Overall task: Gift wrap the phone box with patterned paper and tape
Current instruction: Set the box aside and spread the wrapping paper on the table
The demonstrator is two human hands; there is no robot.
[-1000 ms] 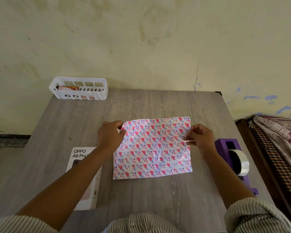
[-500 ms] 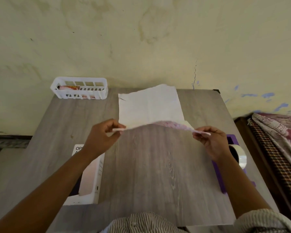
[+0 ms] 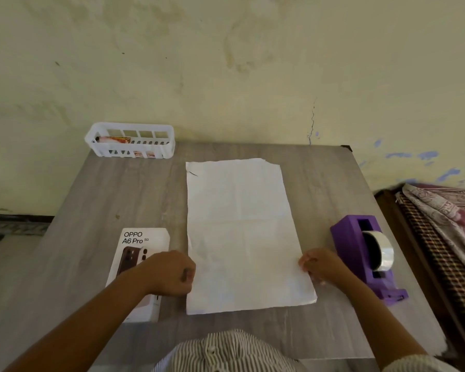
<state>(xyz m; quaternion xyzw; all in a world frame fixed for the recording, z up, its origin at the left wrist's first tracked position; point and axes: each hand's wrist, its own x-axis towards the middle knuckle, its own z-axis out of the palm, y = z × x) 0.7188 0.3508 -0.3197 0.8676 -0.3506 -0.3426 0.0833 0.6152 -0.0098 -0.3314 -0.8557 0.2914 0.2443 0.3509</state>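
The wrapping paper (image 3: 239,232) lies unfolded and flat in the middle of the grey table (image 3: 320,183), plain white side up, its long side running away from me. My left hand (image 3: 169,272) pinches the paper's left edge near the front corner, fingers curled. At the right edge my right hand (image 3: 321,265) pinches the sheet the same way. The white OPPO phone box (image 3: 145,242) lies flat just left of the paper, partly under my left hand and forearm. A purple tape dispenser (image 3: 352,237) with a clear tape roll (image 3: 381,253) stands right of the paper.
A white plastic basket (image 3: 130,140) with something inside stands at the table's back left, against the wall. A bed with patterned cloth (image 3: 446,210) is beyond the table's right edge. Bare tabletop lies in front of the paper.
The folded paper, pattern side up a second ago, was lifted and opened out away from me. It now lies flat, white side up, and both hands have come down near its front corners.
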